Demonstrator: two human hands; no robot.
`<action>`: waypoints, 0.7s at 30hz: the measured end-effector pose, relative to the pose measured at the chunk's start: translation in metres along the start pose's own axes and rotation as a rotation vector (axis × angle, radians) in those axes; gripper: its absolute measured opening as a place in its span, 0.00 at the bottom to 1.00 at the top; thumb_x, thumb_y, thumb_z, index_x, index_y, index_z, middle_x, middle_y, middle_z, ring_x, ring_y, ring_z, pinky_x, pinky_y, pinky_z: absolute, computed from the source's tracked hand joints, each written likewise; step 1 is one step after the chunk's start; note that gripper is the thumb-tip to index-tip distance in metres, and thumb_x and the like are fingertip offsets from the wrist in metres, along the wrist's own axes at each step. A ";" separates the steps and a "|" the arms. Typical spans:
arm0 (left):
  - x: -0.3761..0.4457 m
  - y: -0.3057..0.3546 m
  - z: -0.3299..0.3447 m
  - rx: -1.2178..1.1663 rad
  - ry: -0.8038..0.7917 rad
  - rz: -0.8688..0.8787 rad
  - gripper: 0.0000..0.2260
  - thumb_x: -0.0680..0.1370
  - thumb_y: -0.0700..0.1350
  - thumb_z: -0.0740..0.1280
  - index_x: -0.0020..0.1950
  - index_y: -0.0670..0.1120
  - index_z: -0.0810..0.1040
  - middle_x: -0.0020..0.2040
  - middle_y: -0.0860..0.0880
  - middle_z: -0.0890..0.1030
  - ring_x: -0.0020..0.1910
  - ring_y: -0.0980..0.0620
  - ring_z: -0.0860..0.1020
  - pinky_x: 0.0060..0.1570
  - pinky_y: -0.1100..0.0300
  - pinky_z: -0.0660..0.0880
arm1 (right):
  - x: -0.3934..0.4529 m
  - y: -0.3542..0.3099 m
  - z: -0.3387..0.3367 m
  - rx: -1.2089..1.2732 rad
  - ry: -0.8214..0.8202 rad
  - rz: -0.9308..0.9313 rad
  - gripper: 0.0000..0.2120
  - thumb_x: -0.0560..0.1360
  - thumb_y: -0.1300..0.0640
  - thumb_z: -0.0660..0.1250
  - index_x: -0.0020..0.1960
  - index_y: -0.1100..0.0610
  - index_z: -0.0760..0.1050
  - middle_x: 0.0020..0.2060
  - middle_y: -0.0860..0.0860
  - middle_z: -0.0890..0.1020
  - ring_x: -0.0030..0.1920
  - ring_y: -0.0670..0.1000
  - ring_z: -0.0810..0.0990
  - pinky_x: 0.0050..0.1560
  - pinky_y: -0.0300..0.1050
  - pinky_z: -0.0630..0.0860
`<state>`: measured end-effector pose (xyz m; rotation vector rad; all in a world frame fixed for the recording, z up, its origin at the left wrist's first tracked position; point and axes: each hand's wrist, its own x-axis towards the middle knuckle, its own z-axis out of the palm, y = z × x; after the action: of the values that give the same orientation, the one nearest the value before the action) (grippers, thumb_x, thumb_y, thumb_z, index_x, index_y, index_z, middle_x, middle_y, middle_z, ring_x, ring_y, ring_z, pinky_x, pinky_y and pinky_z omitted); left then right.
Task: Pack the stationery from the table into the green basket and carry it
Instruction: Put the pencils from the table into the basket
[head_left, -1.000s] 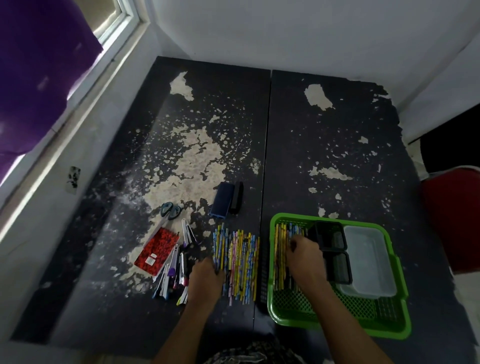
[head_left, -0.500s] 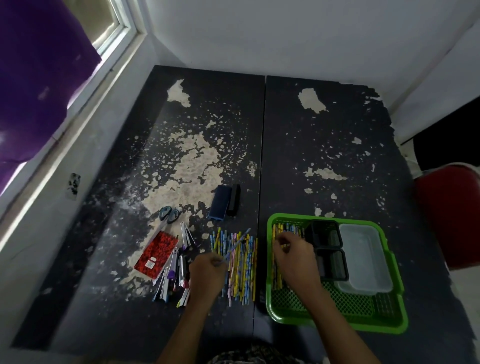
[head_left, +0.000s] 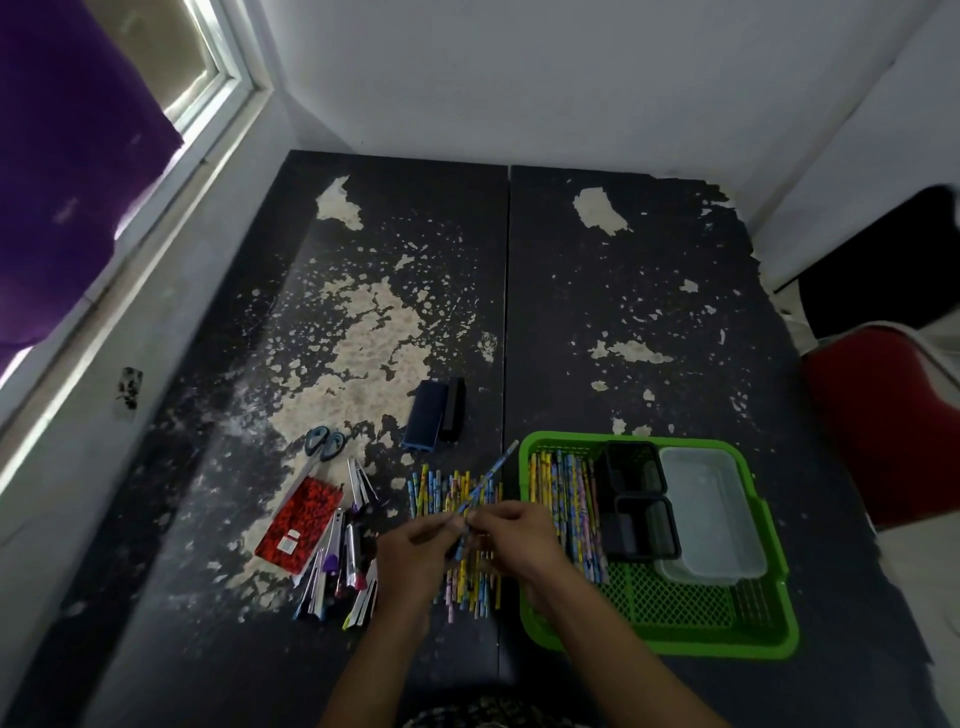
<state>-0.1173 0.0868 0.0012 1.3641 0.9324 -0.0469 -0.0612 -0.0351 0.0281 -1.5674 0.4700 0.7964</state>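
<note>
Head view showed your two hands meeting over the row of pencils (head_left: 457, 525) on the worktop (head_left: 623, 291). Your left hand (head_left: 415, 551) and right hand (head_left: 519, 540) both pinched one blue pencil (head_left: 485, 486) near its lower end; it slanted up and to the right, its tip reaching toward the near-left corner of the basket (head_left: 670, 647). The rest of the row lay side by side beneath your hands, just left of the basket.

The basket sat on the worktop to your right. Against its left wall lay a second batch of pencils (head_left: 563, 499). Beside them stood two black trays (head_left: 641, 499), one behind the other, and a clear tub (head_left: 711, 514) filled the right side.

Left of the loose row lay a heap of pens (head_left: 343, 561), partly covered by a red notebook (head_left: 301, 517). Scissors (head_left: 324, 441) lay just beyond the notebook. A blue case (head_left: 426, 413) and a black case (head_left: 453, 408) lay touching each other further back, near the seam. A red chair (head_left: 888, 426) stood past the worktop's right edge.
</note>
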 end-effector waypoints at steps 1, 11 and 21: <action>-0.001 0.000 0.002 0.000 -0.003 0.009 0.04 0.75 0.40 0.75 0.45 0.49 0.86 0.42 0.51 0.87 0.42 0.53 0.86 0.38 0.62 0.80 | 0.000 -0.001 -0.003 0.002 0.017 -0.011 0.04 0.77 0.62 0.71 0.46 0.61 0.84 0.41 0.63 0.85 0.35 0.51 0.84 0.32 0.43 0.80; 0.002 -0.005 -0.005 -0.311 -0.112 -0.292 0.08 0.80 0.46 0.70 0.56 0.44 0.83 0.51 0.47 0.87 0.54 0.45 0.83 0.54 0.50 0.79 | 0.019 -0.001 -0.074 -0.612 0.448 -0.227 0.08 0.74 0.57 0.73 0.49 0.62 0.83 0.40 0.56 0.85 0.37 0.52 0.83 0.41 0.51 0.83; -0.010 -0.003 0.006 -0.214 -0.254 -0.388 0.07 0.78 0.49 0.71 0.50 0.49 0.88 0.54 0.48 0.83 0.51 0.47 0.79 0.48 0.51 0.76 | 0.036 -0.001 -0.077 -1.143 0.397 -0.153 0.07 0.80 0.67 0.58 0.53 0.64 0.74 0.52 0.62 0.80 0.51 0.62 0.81 0.48 0.54 0.78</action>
<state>-0.1221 0.0766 0.0039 0.9404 0.9448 -0.3963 -0.0192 -0.1047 0.0037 -2.8143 0.1382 0.6467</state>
